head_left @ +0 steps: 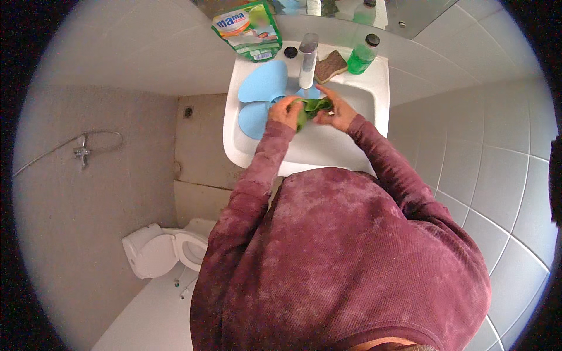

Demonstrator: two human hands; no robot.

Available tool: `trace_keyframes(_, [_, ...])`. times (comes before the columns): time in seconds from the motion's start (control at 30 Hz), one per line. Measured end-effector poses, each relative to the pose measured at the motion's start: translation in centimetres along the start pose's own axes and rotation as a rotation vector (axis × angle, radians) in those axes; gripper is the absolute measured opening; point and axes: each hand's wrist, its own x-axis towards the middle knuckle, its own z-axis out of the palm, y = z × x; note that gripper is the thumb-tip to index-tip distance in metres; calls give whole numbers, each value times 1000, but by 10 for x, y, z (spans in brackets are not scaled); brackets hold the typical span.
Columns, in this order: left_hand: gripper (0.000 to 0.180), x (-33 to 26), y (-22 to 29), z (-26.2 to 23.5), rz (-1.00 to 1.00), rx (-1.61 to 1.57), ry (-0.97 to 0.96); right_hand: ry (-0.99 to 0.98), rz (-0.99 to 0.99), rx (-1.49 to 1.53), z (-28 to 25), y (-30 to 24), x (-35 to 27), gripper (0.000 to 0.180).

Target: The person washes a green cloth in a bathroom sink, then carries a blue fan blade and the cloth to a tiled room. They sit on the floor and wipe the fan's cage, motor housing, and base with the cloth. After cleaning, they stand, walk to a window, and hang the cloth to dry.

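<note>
Over the white ceramic basin [363,96], just near of the chrome tap [308,58], the left hand [285,111] and right hand [335,112] both clutch a crumpled green cloth [313,107]; it looks soft, light, probably wet; best gripped in bunched folds.

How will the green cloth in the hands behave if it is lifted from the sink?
The green cloth looks crumpled between the left hand and right hand, so it is probably floppy. Held under the tap, it may be wet, heavier and drip.
</note>
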Motion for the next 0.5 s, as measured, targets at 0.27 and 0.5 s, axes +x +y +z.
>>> trace_keyframes(0.27, [39,-13,-29,-9,-501,-691,-95,82,224,62,-6,23,20,29])
trace_keyframes(0.5, [41,25,-108,89,-714,-1696,-109,-104,325,705,0,-5,8,30])
